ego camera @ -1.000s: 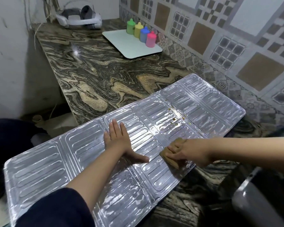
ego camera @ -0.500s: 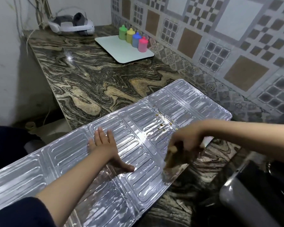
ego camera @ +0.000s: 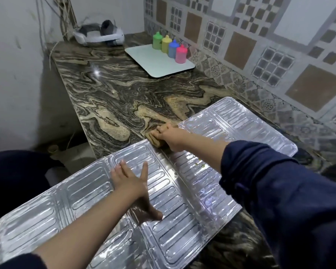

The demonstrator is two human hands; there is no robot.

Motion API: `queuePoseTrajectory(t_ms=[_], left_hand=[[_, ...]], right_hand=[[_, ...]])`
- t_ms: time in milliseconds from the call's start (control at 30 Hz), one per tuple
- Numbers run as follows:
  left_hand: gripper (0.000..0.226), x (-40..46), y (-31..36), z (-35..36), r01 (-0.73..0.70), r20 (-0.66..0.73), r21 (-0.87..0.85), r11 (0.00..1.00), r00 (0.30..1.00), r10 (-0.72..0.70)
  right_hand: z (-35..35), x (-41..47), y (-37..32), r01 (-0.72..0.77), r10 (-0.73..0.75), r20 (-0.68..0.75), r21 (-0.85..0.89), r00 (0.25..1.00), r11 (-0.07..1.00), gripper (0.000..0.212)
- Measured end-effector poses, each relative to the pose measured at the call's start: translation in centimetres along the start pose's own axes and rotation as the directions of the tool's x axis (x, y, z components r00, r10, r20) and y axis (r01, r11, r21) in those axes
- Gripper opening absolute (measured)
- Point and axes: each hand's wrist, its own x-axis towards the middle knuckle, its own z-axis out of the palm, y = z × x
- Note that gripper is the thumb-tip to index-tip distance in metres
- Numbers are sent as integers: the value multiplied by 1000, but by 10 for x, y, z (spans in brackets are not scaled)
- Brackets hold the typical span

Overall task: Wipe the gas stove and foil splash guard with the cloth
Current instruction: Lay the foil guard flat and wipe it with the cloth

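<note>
Right hand (ego camera: pixel 173 137) gripping cloth (ego camera: pixel 154 139) at foil splash guard (ego camera: pixel 182 191) far edge, left hand (ego camera: pixel 133 183) flat — pressing it

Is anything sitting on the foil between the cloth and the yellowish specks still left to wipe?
Nothing visible. The right hand grips the cloth at the far edge of the foil splash guard; bare foil runs from there to the specks. The left hand presses flat on another panel, off that path.

A single head-worn camera looks forward and steeply down from above the counter (ego camera: pixel 113 98), close over both forearms. The wide lens bends the tiled wall (ego camera: pixel 260 45) on the right. The foil guard (ego camera: pixel 182 200) fills the near, lower frame; the tray (ego camera: pixel 159 63) and headset (ego camera: pixel 99 34) sit far at the top. No second view exists to overlap.
</note>
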Motion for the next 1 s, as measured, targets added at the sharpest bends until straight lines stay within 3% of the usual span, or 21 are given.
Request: queuePoseTrajectory(t_ms=[100,267,467,733,1000], left_hand=[[154,4,1,-9,-63,-42,-126,990,997,58],[153,29,20,-12,-281,-363,-244,928,914,181],[162,49,29,7,-274,-507,-201,940,851,139],[162,52,30,14,-275,-562,-207,939,819,116],[161,52,29,12,-268,-568,-168,949,813,129]], right_hand=[[14,4,1,-8,9,9,-70,1000,998,82],[11,4,-2,13,-6,55,-117,998,993,79],[5,1,-2,22,-12,61,-161,998,987,83],[0,-46,3,135,-115,110,-187,987,973,81],[9,-135,13,187,-158,337,-56,928,981,82]])
